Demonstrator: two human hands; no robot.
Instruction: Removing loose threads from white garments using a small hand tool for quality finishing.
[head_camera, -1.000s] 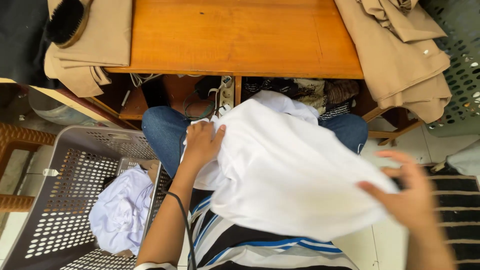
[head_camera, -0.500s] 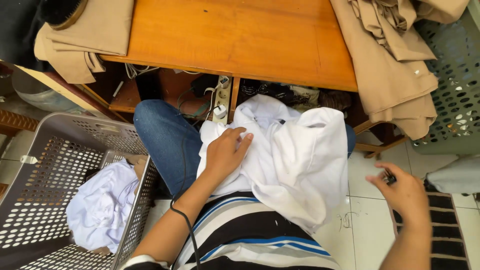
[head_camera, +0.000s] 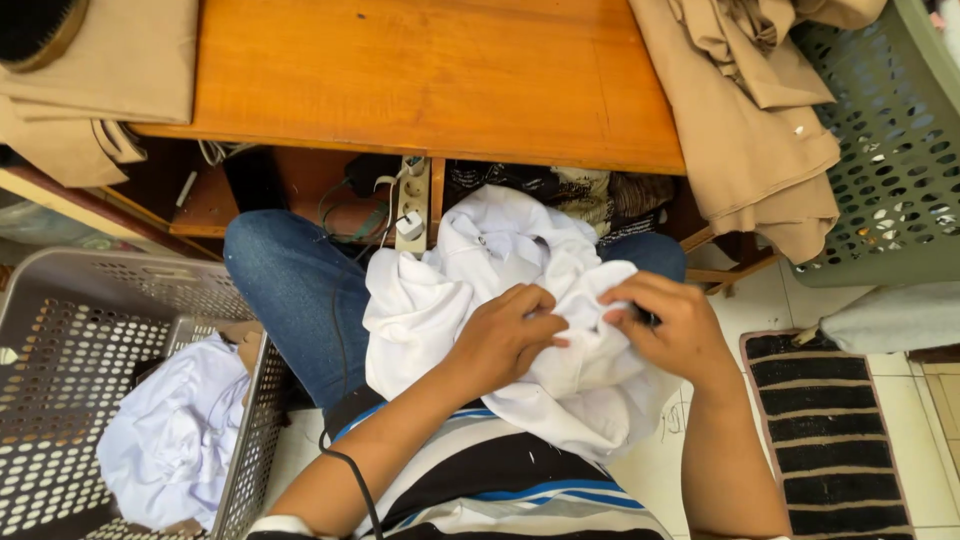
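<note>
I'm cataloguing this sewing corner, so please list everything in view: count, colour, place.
White garment: one, white, bunched on the lap, gripped by both hands.
Small dark tool: one, dark, pinched in the right hand; kind unclear.
Wooden table: one, orange-brown, top centre.
Beige garments: several, beige, draped over the table's right and left ends.
Grey basket: one, grey, lower left.
White cloth: one, white, inside the grey basket.
Green basket: one, grey-green, upper right.
Power strip: one, pale, under the table.
Striped mat: one, black with pale stripes, right floor.
Left hand: on the white garment.
Right hand: on the white garment, holding the tool.
</note>
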